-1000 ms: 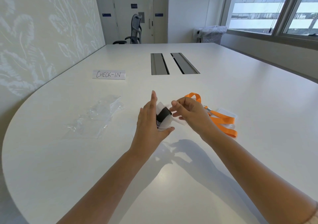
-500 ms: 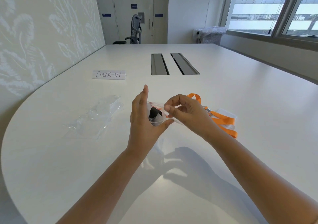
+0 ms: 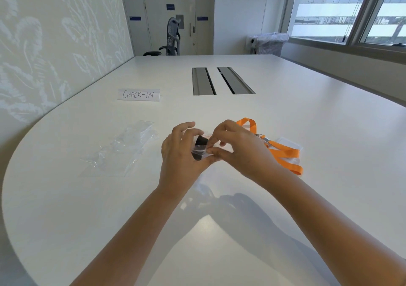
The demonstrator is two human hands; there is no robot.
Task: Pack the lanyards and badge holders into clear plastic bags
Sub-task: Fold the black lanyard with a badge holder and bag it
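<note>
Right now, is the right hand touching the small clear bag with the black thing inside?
Touching. In the head view the right hand pinches the edge of the small clear bag between thumb and fingertips, while the left hand grips it from the other side.

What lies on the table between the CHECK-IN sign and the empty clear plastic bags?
Nothing: in the head view the stretch of white table between the CHECK-IN sign and the empty clear plastic bags is bare.

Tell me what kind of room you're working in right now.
Most likely an office meeting room set up as an event check-in desk: a large white conference table with cable hatches, a handwritten "CHECK-IN" sign, and an office chair by the far door.
</note>
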